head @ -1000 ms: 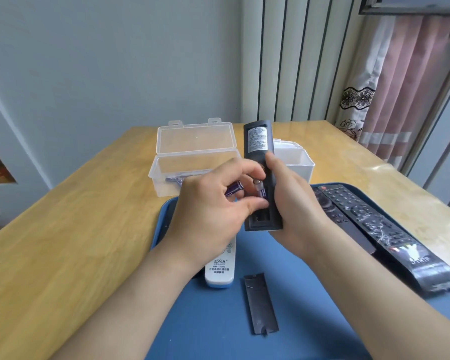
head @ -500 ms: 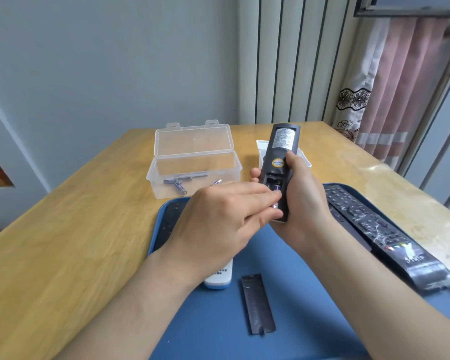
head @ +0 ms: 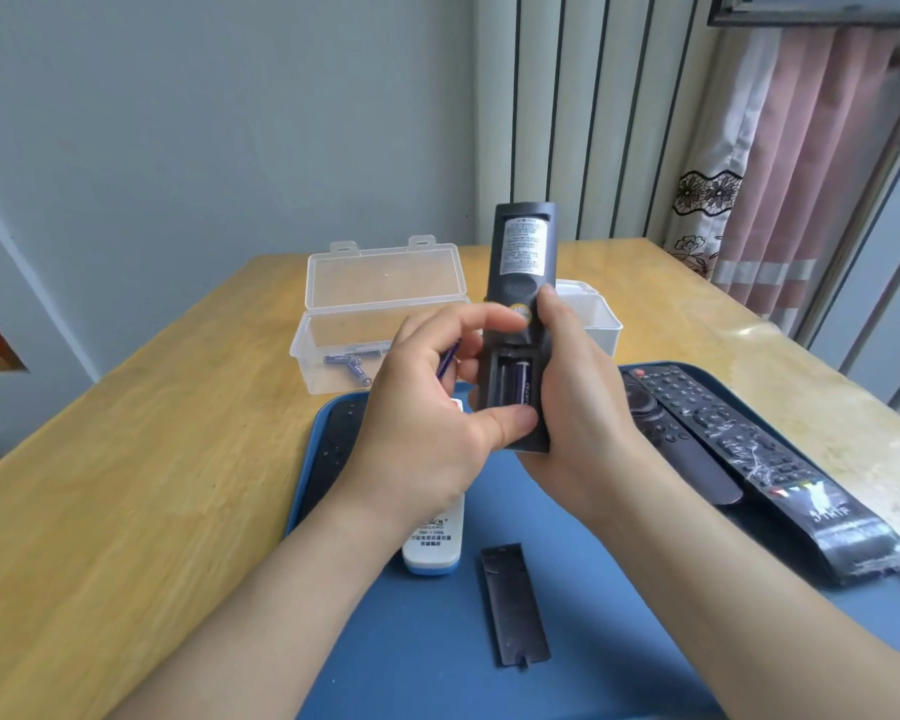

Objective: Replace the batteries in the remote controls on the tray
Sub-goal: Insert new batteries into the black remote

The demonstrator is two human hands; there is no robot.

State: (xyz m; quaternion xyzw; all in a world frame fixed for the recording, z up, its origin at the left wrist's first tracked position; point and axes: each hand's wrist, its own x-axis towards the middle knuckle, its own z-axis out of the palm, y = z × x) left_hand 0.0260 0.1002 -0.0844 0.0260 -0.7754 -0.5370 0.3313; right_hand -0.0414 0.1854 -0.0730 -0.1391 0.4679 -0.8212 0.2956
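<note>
Batteries (head: 353, 365) lie spare in the box (head: 313, 350), left of both grips. The left hand (head: 427, 423) curls round one battery (head: 448, 358), thumb on the remote (head: 515, 291) just to its right. That remote stands upright, long axis away from the person, bay open: the empty slot (head: 500, 381) is nearer this hand, a cell (head: 524, 383) seated beside it. The held battery slants off that axis. The right hand (head: 583, 407) wraps the remote's right edge, closed firmly

The tray (head: 437, 641) is blue, the raised remote (head: 523, 252) black, its battery (head: 524, 380) purple, the table (head: 126, 485) yellow wood-grain.
</note>
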